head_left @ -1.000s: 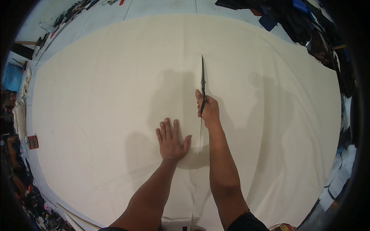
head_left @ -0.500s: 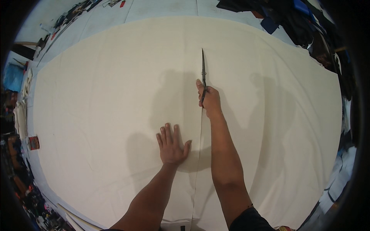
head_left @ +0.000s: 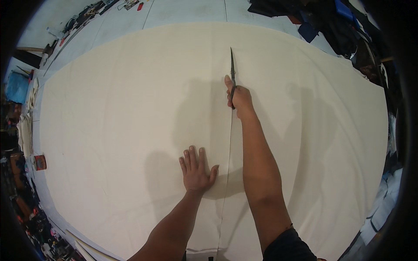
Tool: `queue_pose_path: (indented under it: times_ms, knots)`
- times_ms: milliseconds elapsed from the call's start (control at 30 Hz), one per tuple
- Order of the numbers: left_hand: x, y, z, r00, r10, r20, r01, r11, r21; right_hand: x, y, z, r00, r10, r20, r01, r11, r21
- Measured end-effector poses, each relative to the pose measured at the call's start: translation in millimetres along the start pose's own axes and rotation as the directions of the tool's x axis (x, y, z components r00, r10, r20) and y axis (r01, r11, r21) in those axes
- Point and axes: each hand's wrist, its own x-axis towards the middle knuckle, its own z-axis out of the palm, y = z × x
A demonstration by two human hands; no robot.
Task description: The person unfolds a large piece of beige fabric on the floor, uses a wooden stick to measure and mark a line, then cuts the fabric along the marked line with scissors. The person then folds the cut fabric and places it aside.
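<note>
A large sheet of cream fabric (head_left: 113, 117) lies spread over the table. My right hand (head_left: 240, 98) grips a pair of dark scissors (head_left: 233, 65), its fingers wrapped round the handles. The blades point away from me and rest in the cloth, looking nearly closed. From the scissors a long cut line runs back toward me, down to the near edge. To the left of this cut, my left hand (head_left: 198, 173) presses flat on the fabric with fingers and thumb spread.
Dark garments or cloths (head_left: 305, 17) are heaped at the far right. A small red box (head_left: 40, 162) sits by the left edge, with a blue bag (head_left: 17, 86) beyond it. Assorted tools lie along the far left edge of the pale table (head_left: 183, 11).
My right hand and the scissors have moved farther away from me, and the cut has lengthened behind them. My left hand stays flat in about the same place on the fabric.
</note>
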Motion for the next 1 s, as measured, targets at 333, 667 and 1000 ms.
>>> queue_pose_path:
  times_ms: [333, 667, 1000]
  knots:
    - [2, 8, -4, 0.999, -0.002, 0.041, 0.003, 1.0, -0.015, 45, -12, 2, 0.998, -0.054, -0.033, 0.055, 0.998, 0.023]
    - [3, 7, -1, 1.0, 0.006, 0.024, -0.006, 1.0, -0.025, 79, -49, -4, 0.998, 0.014, 0.054, -0.019, 0.995, 0.094]
    - [2, 3, 1, 1.0, 0.0, 0.02, 0.0, 1.0, -0.03, 98, -70, -2, 0.997, 0.008, 0.077, -0.017, 0.992, 0.123]
